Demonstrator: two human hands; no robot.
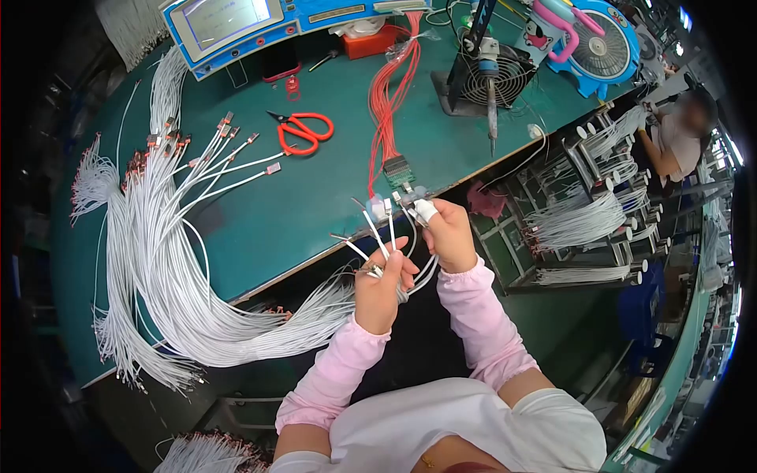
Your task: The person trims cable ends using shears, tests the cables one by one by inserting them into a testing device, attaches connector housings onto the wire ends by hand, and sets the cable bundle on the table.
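Note:
My left hand (380, 290) is closed around several white cables (377, 235), whose ends fan upward past the table edge. In my right hand (449, 234), thumb and fingers pinch a white cable end at a small green circuit board (398, 171). Red wires (386, 102) run from that board up to a blue-framed device with a screen (225, 20). A large bundle of white cables (173, 292) lies to the left and trails over the table edge toward my left hand.
Red-handled cutters (306, 132) lie on the green table (331, 150). A soldering iron (491, 98) hangs in its stand beside a black fan (499, 76); a blue fan (603, 47) is behind. Racks of white cables (579, 217) and another person (676, 138) are at right.

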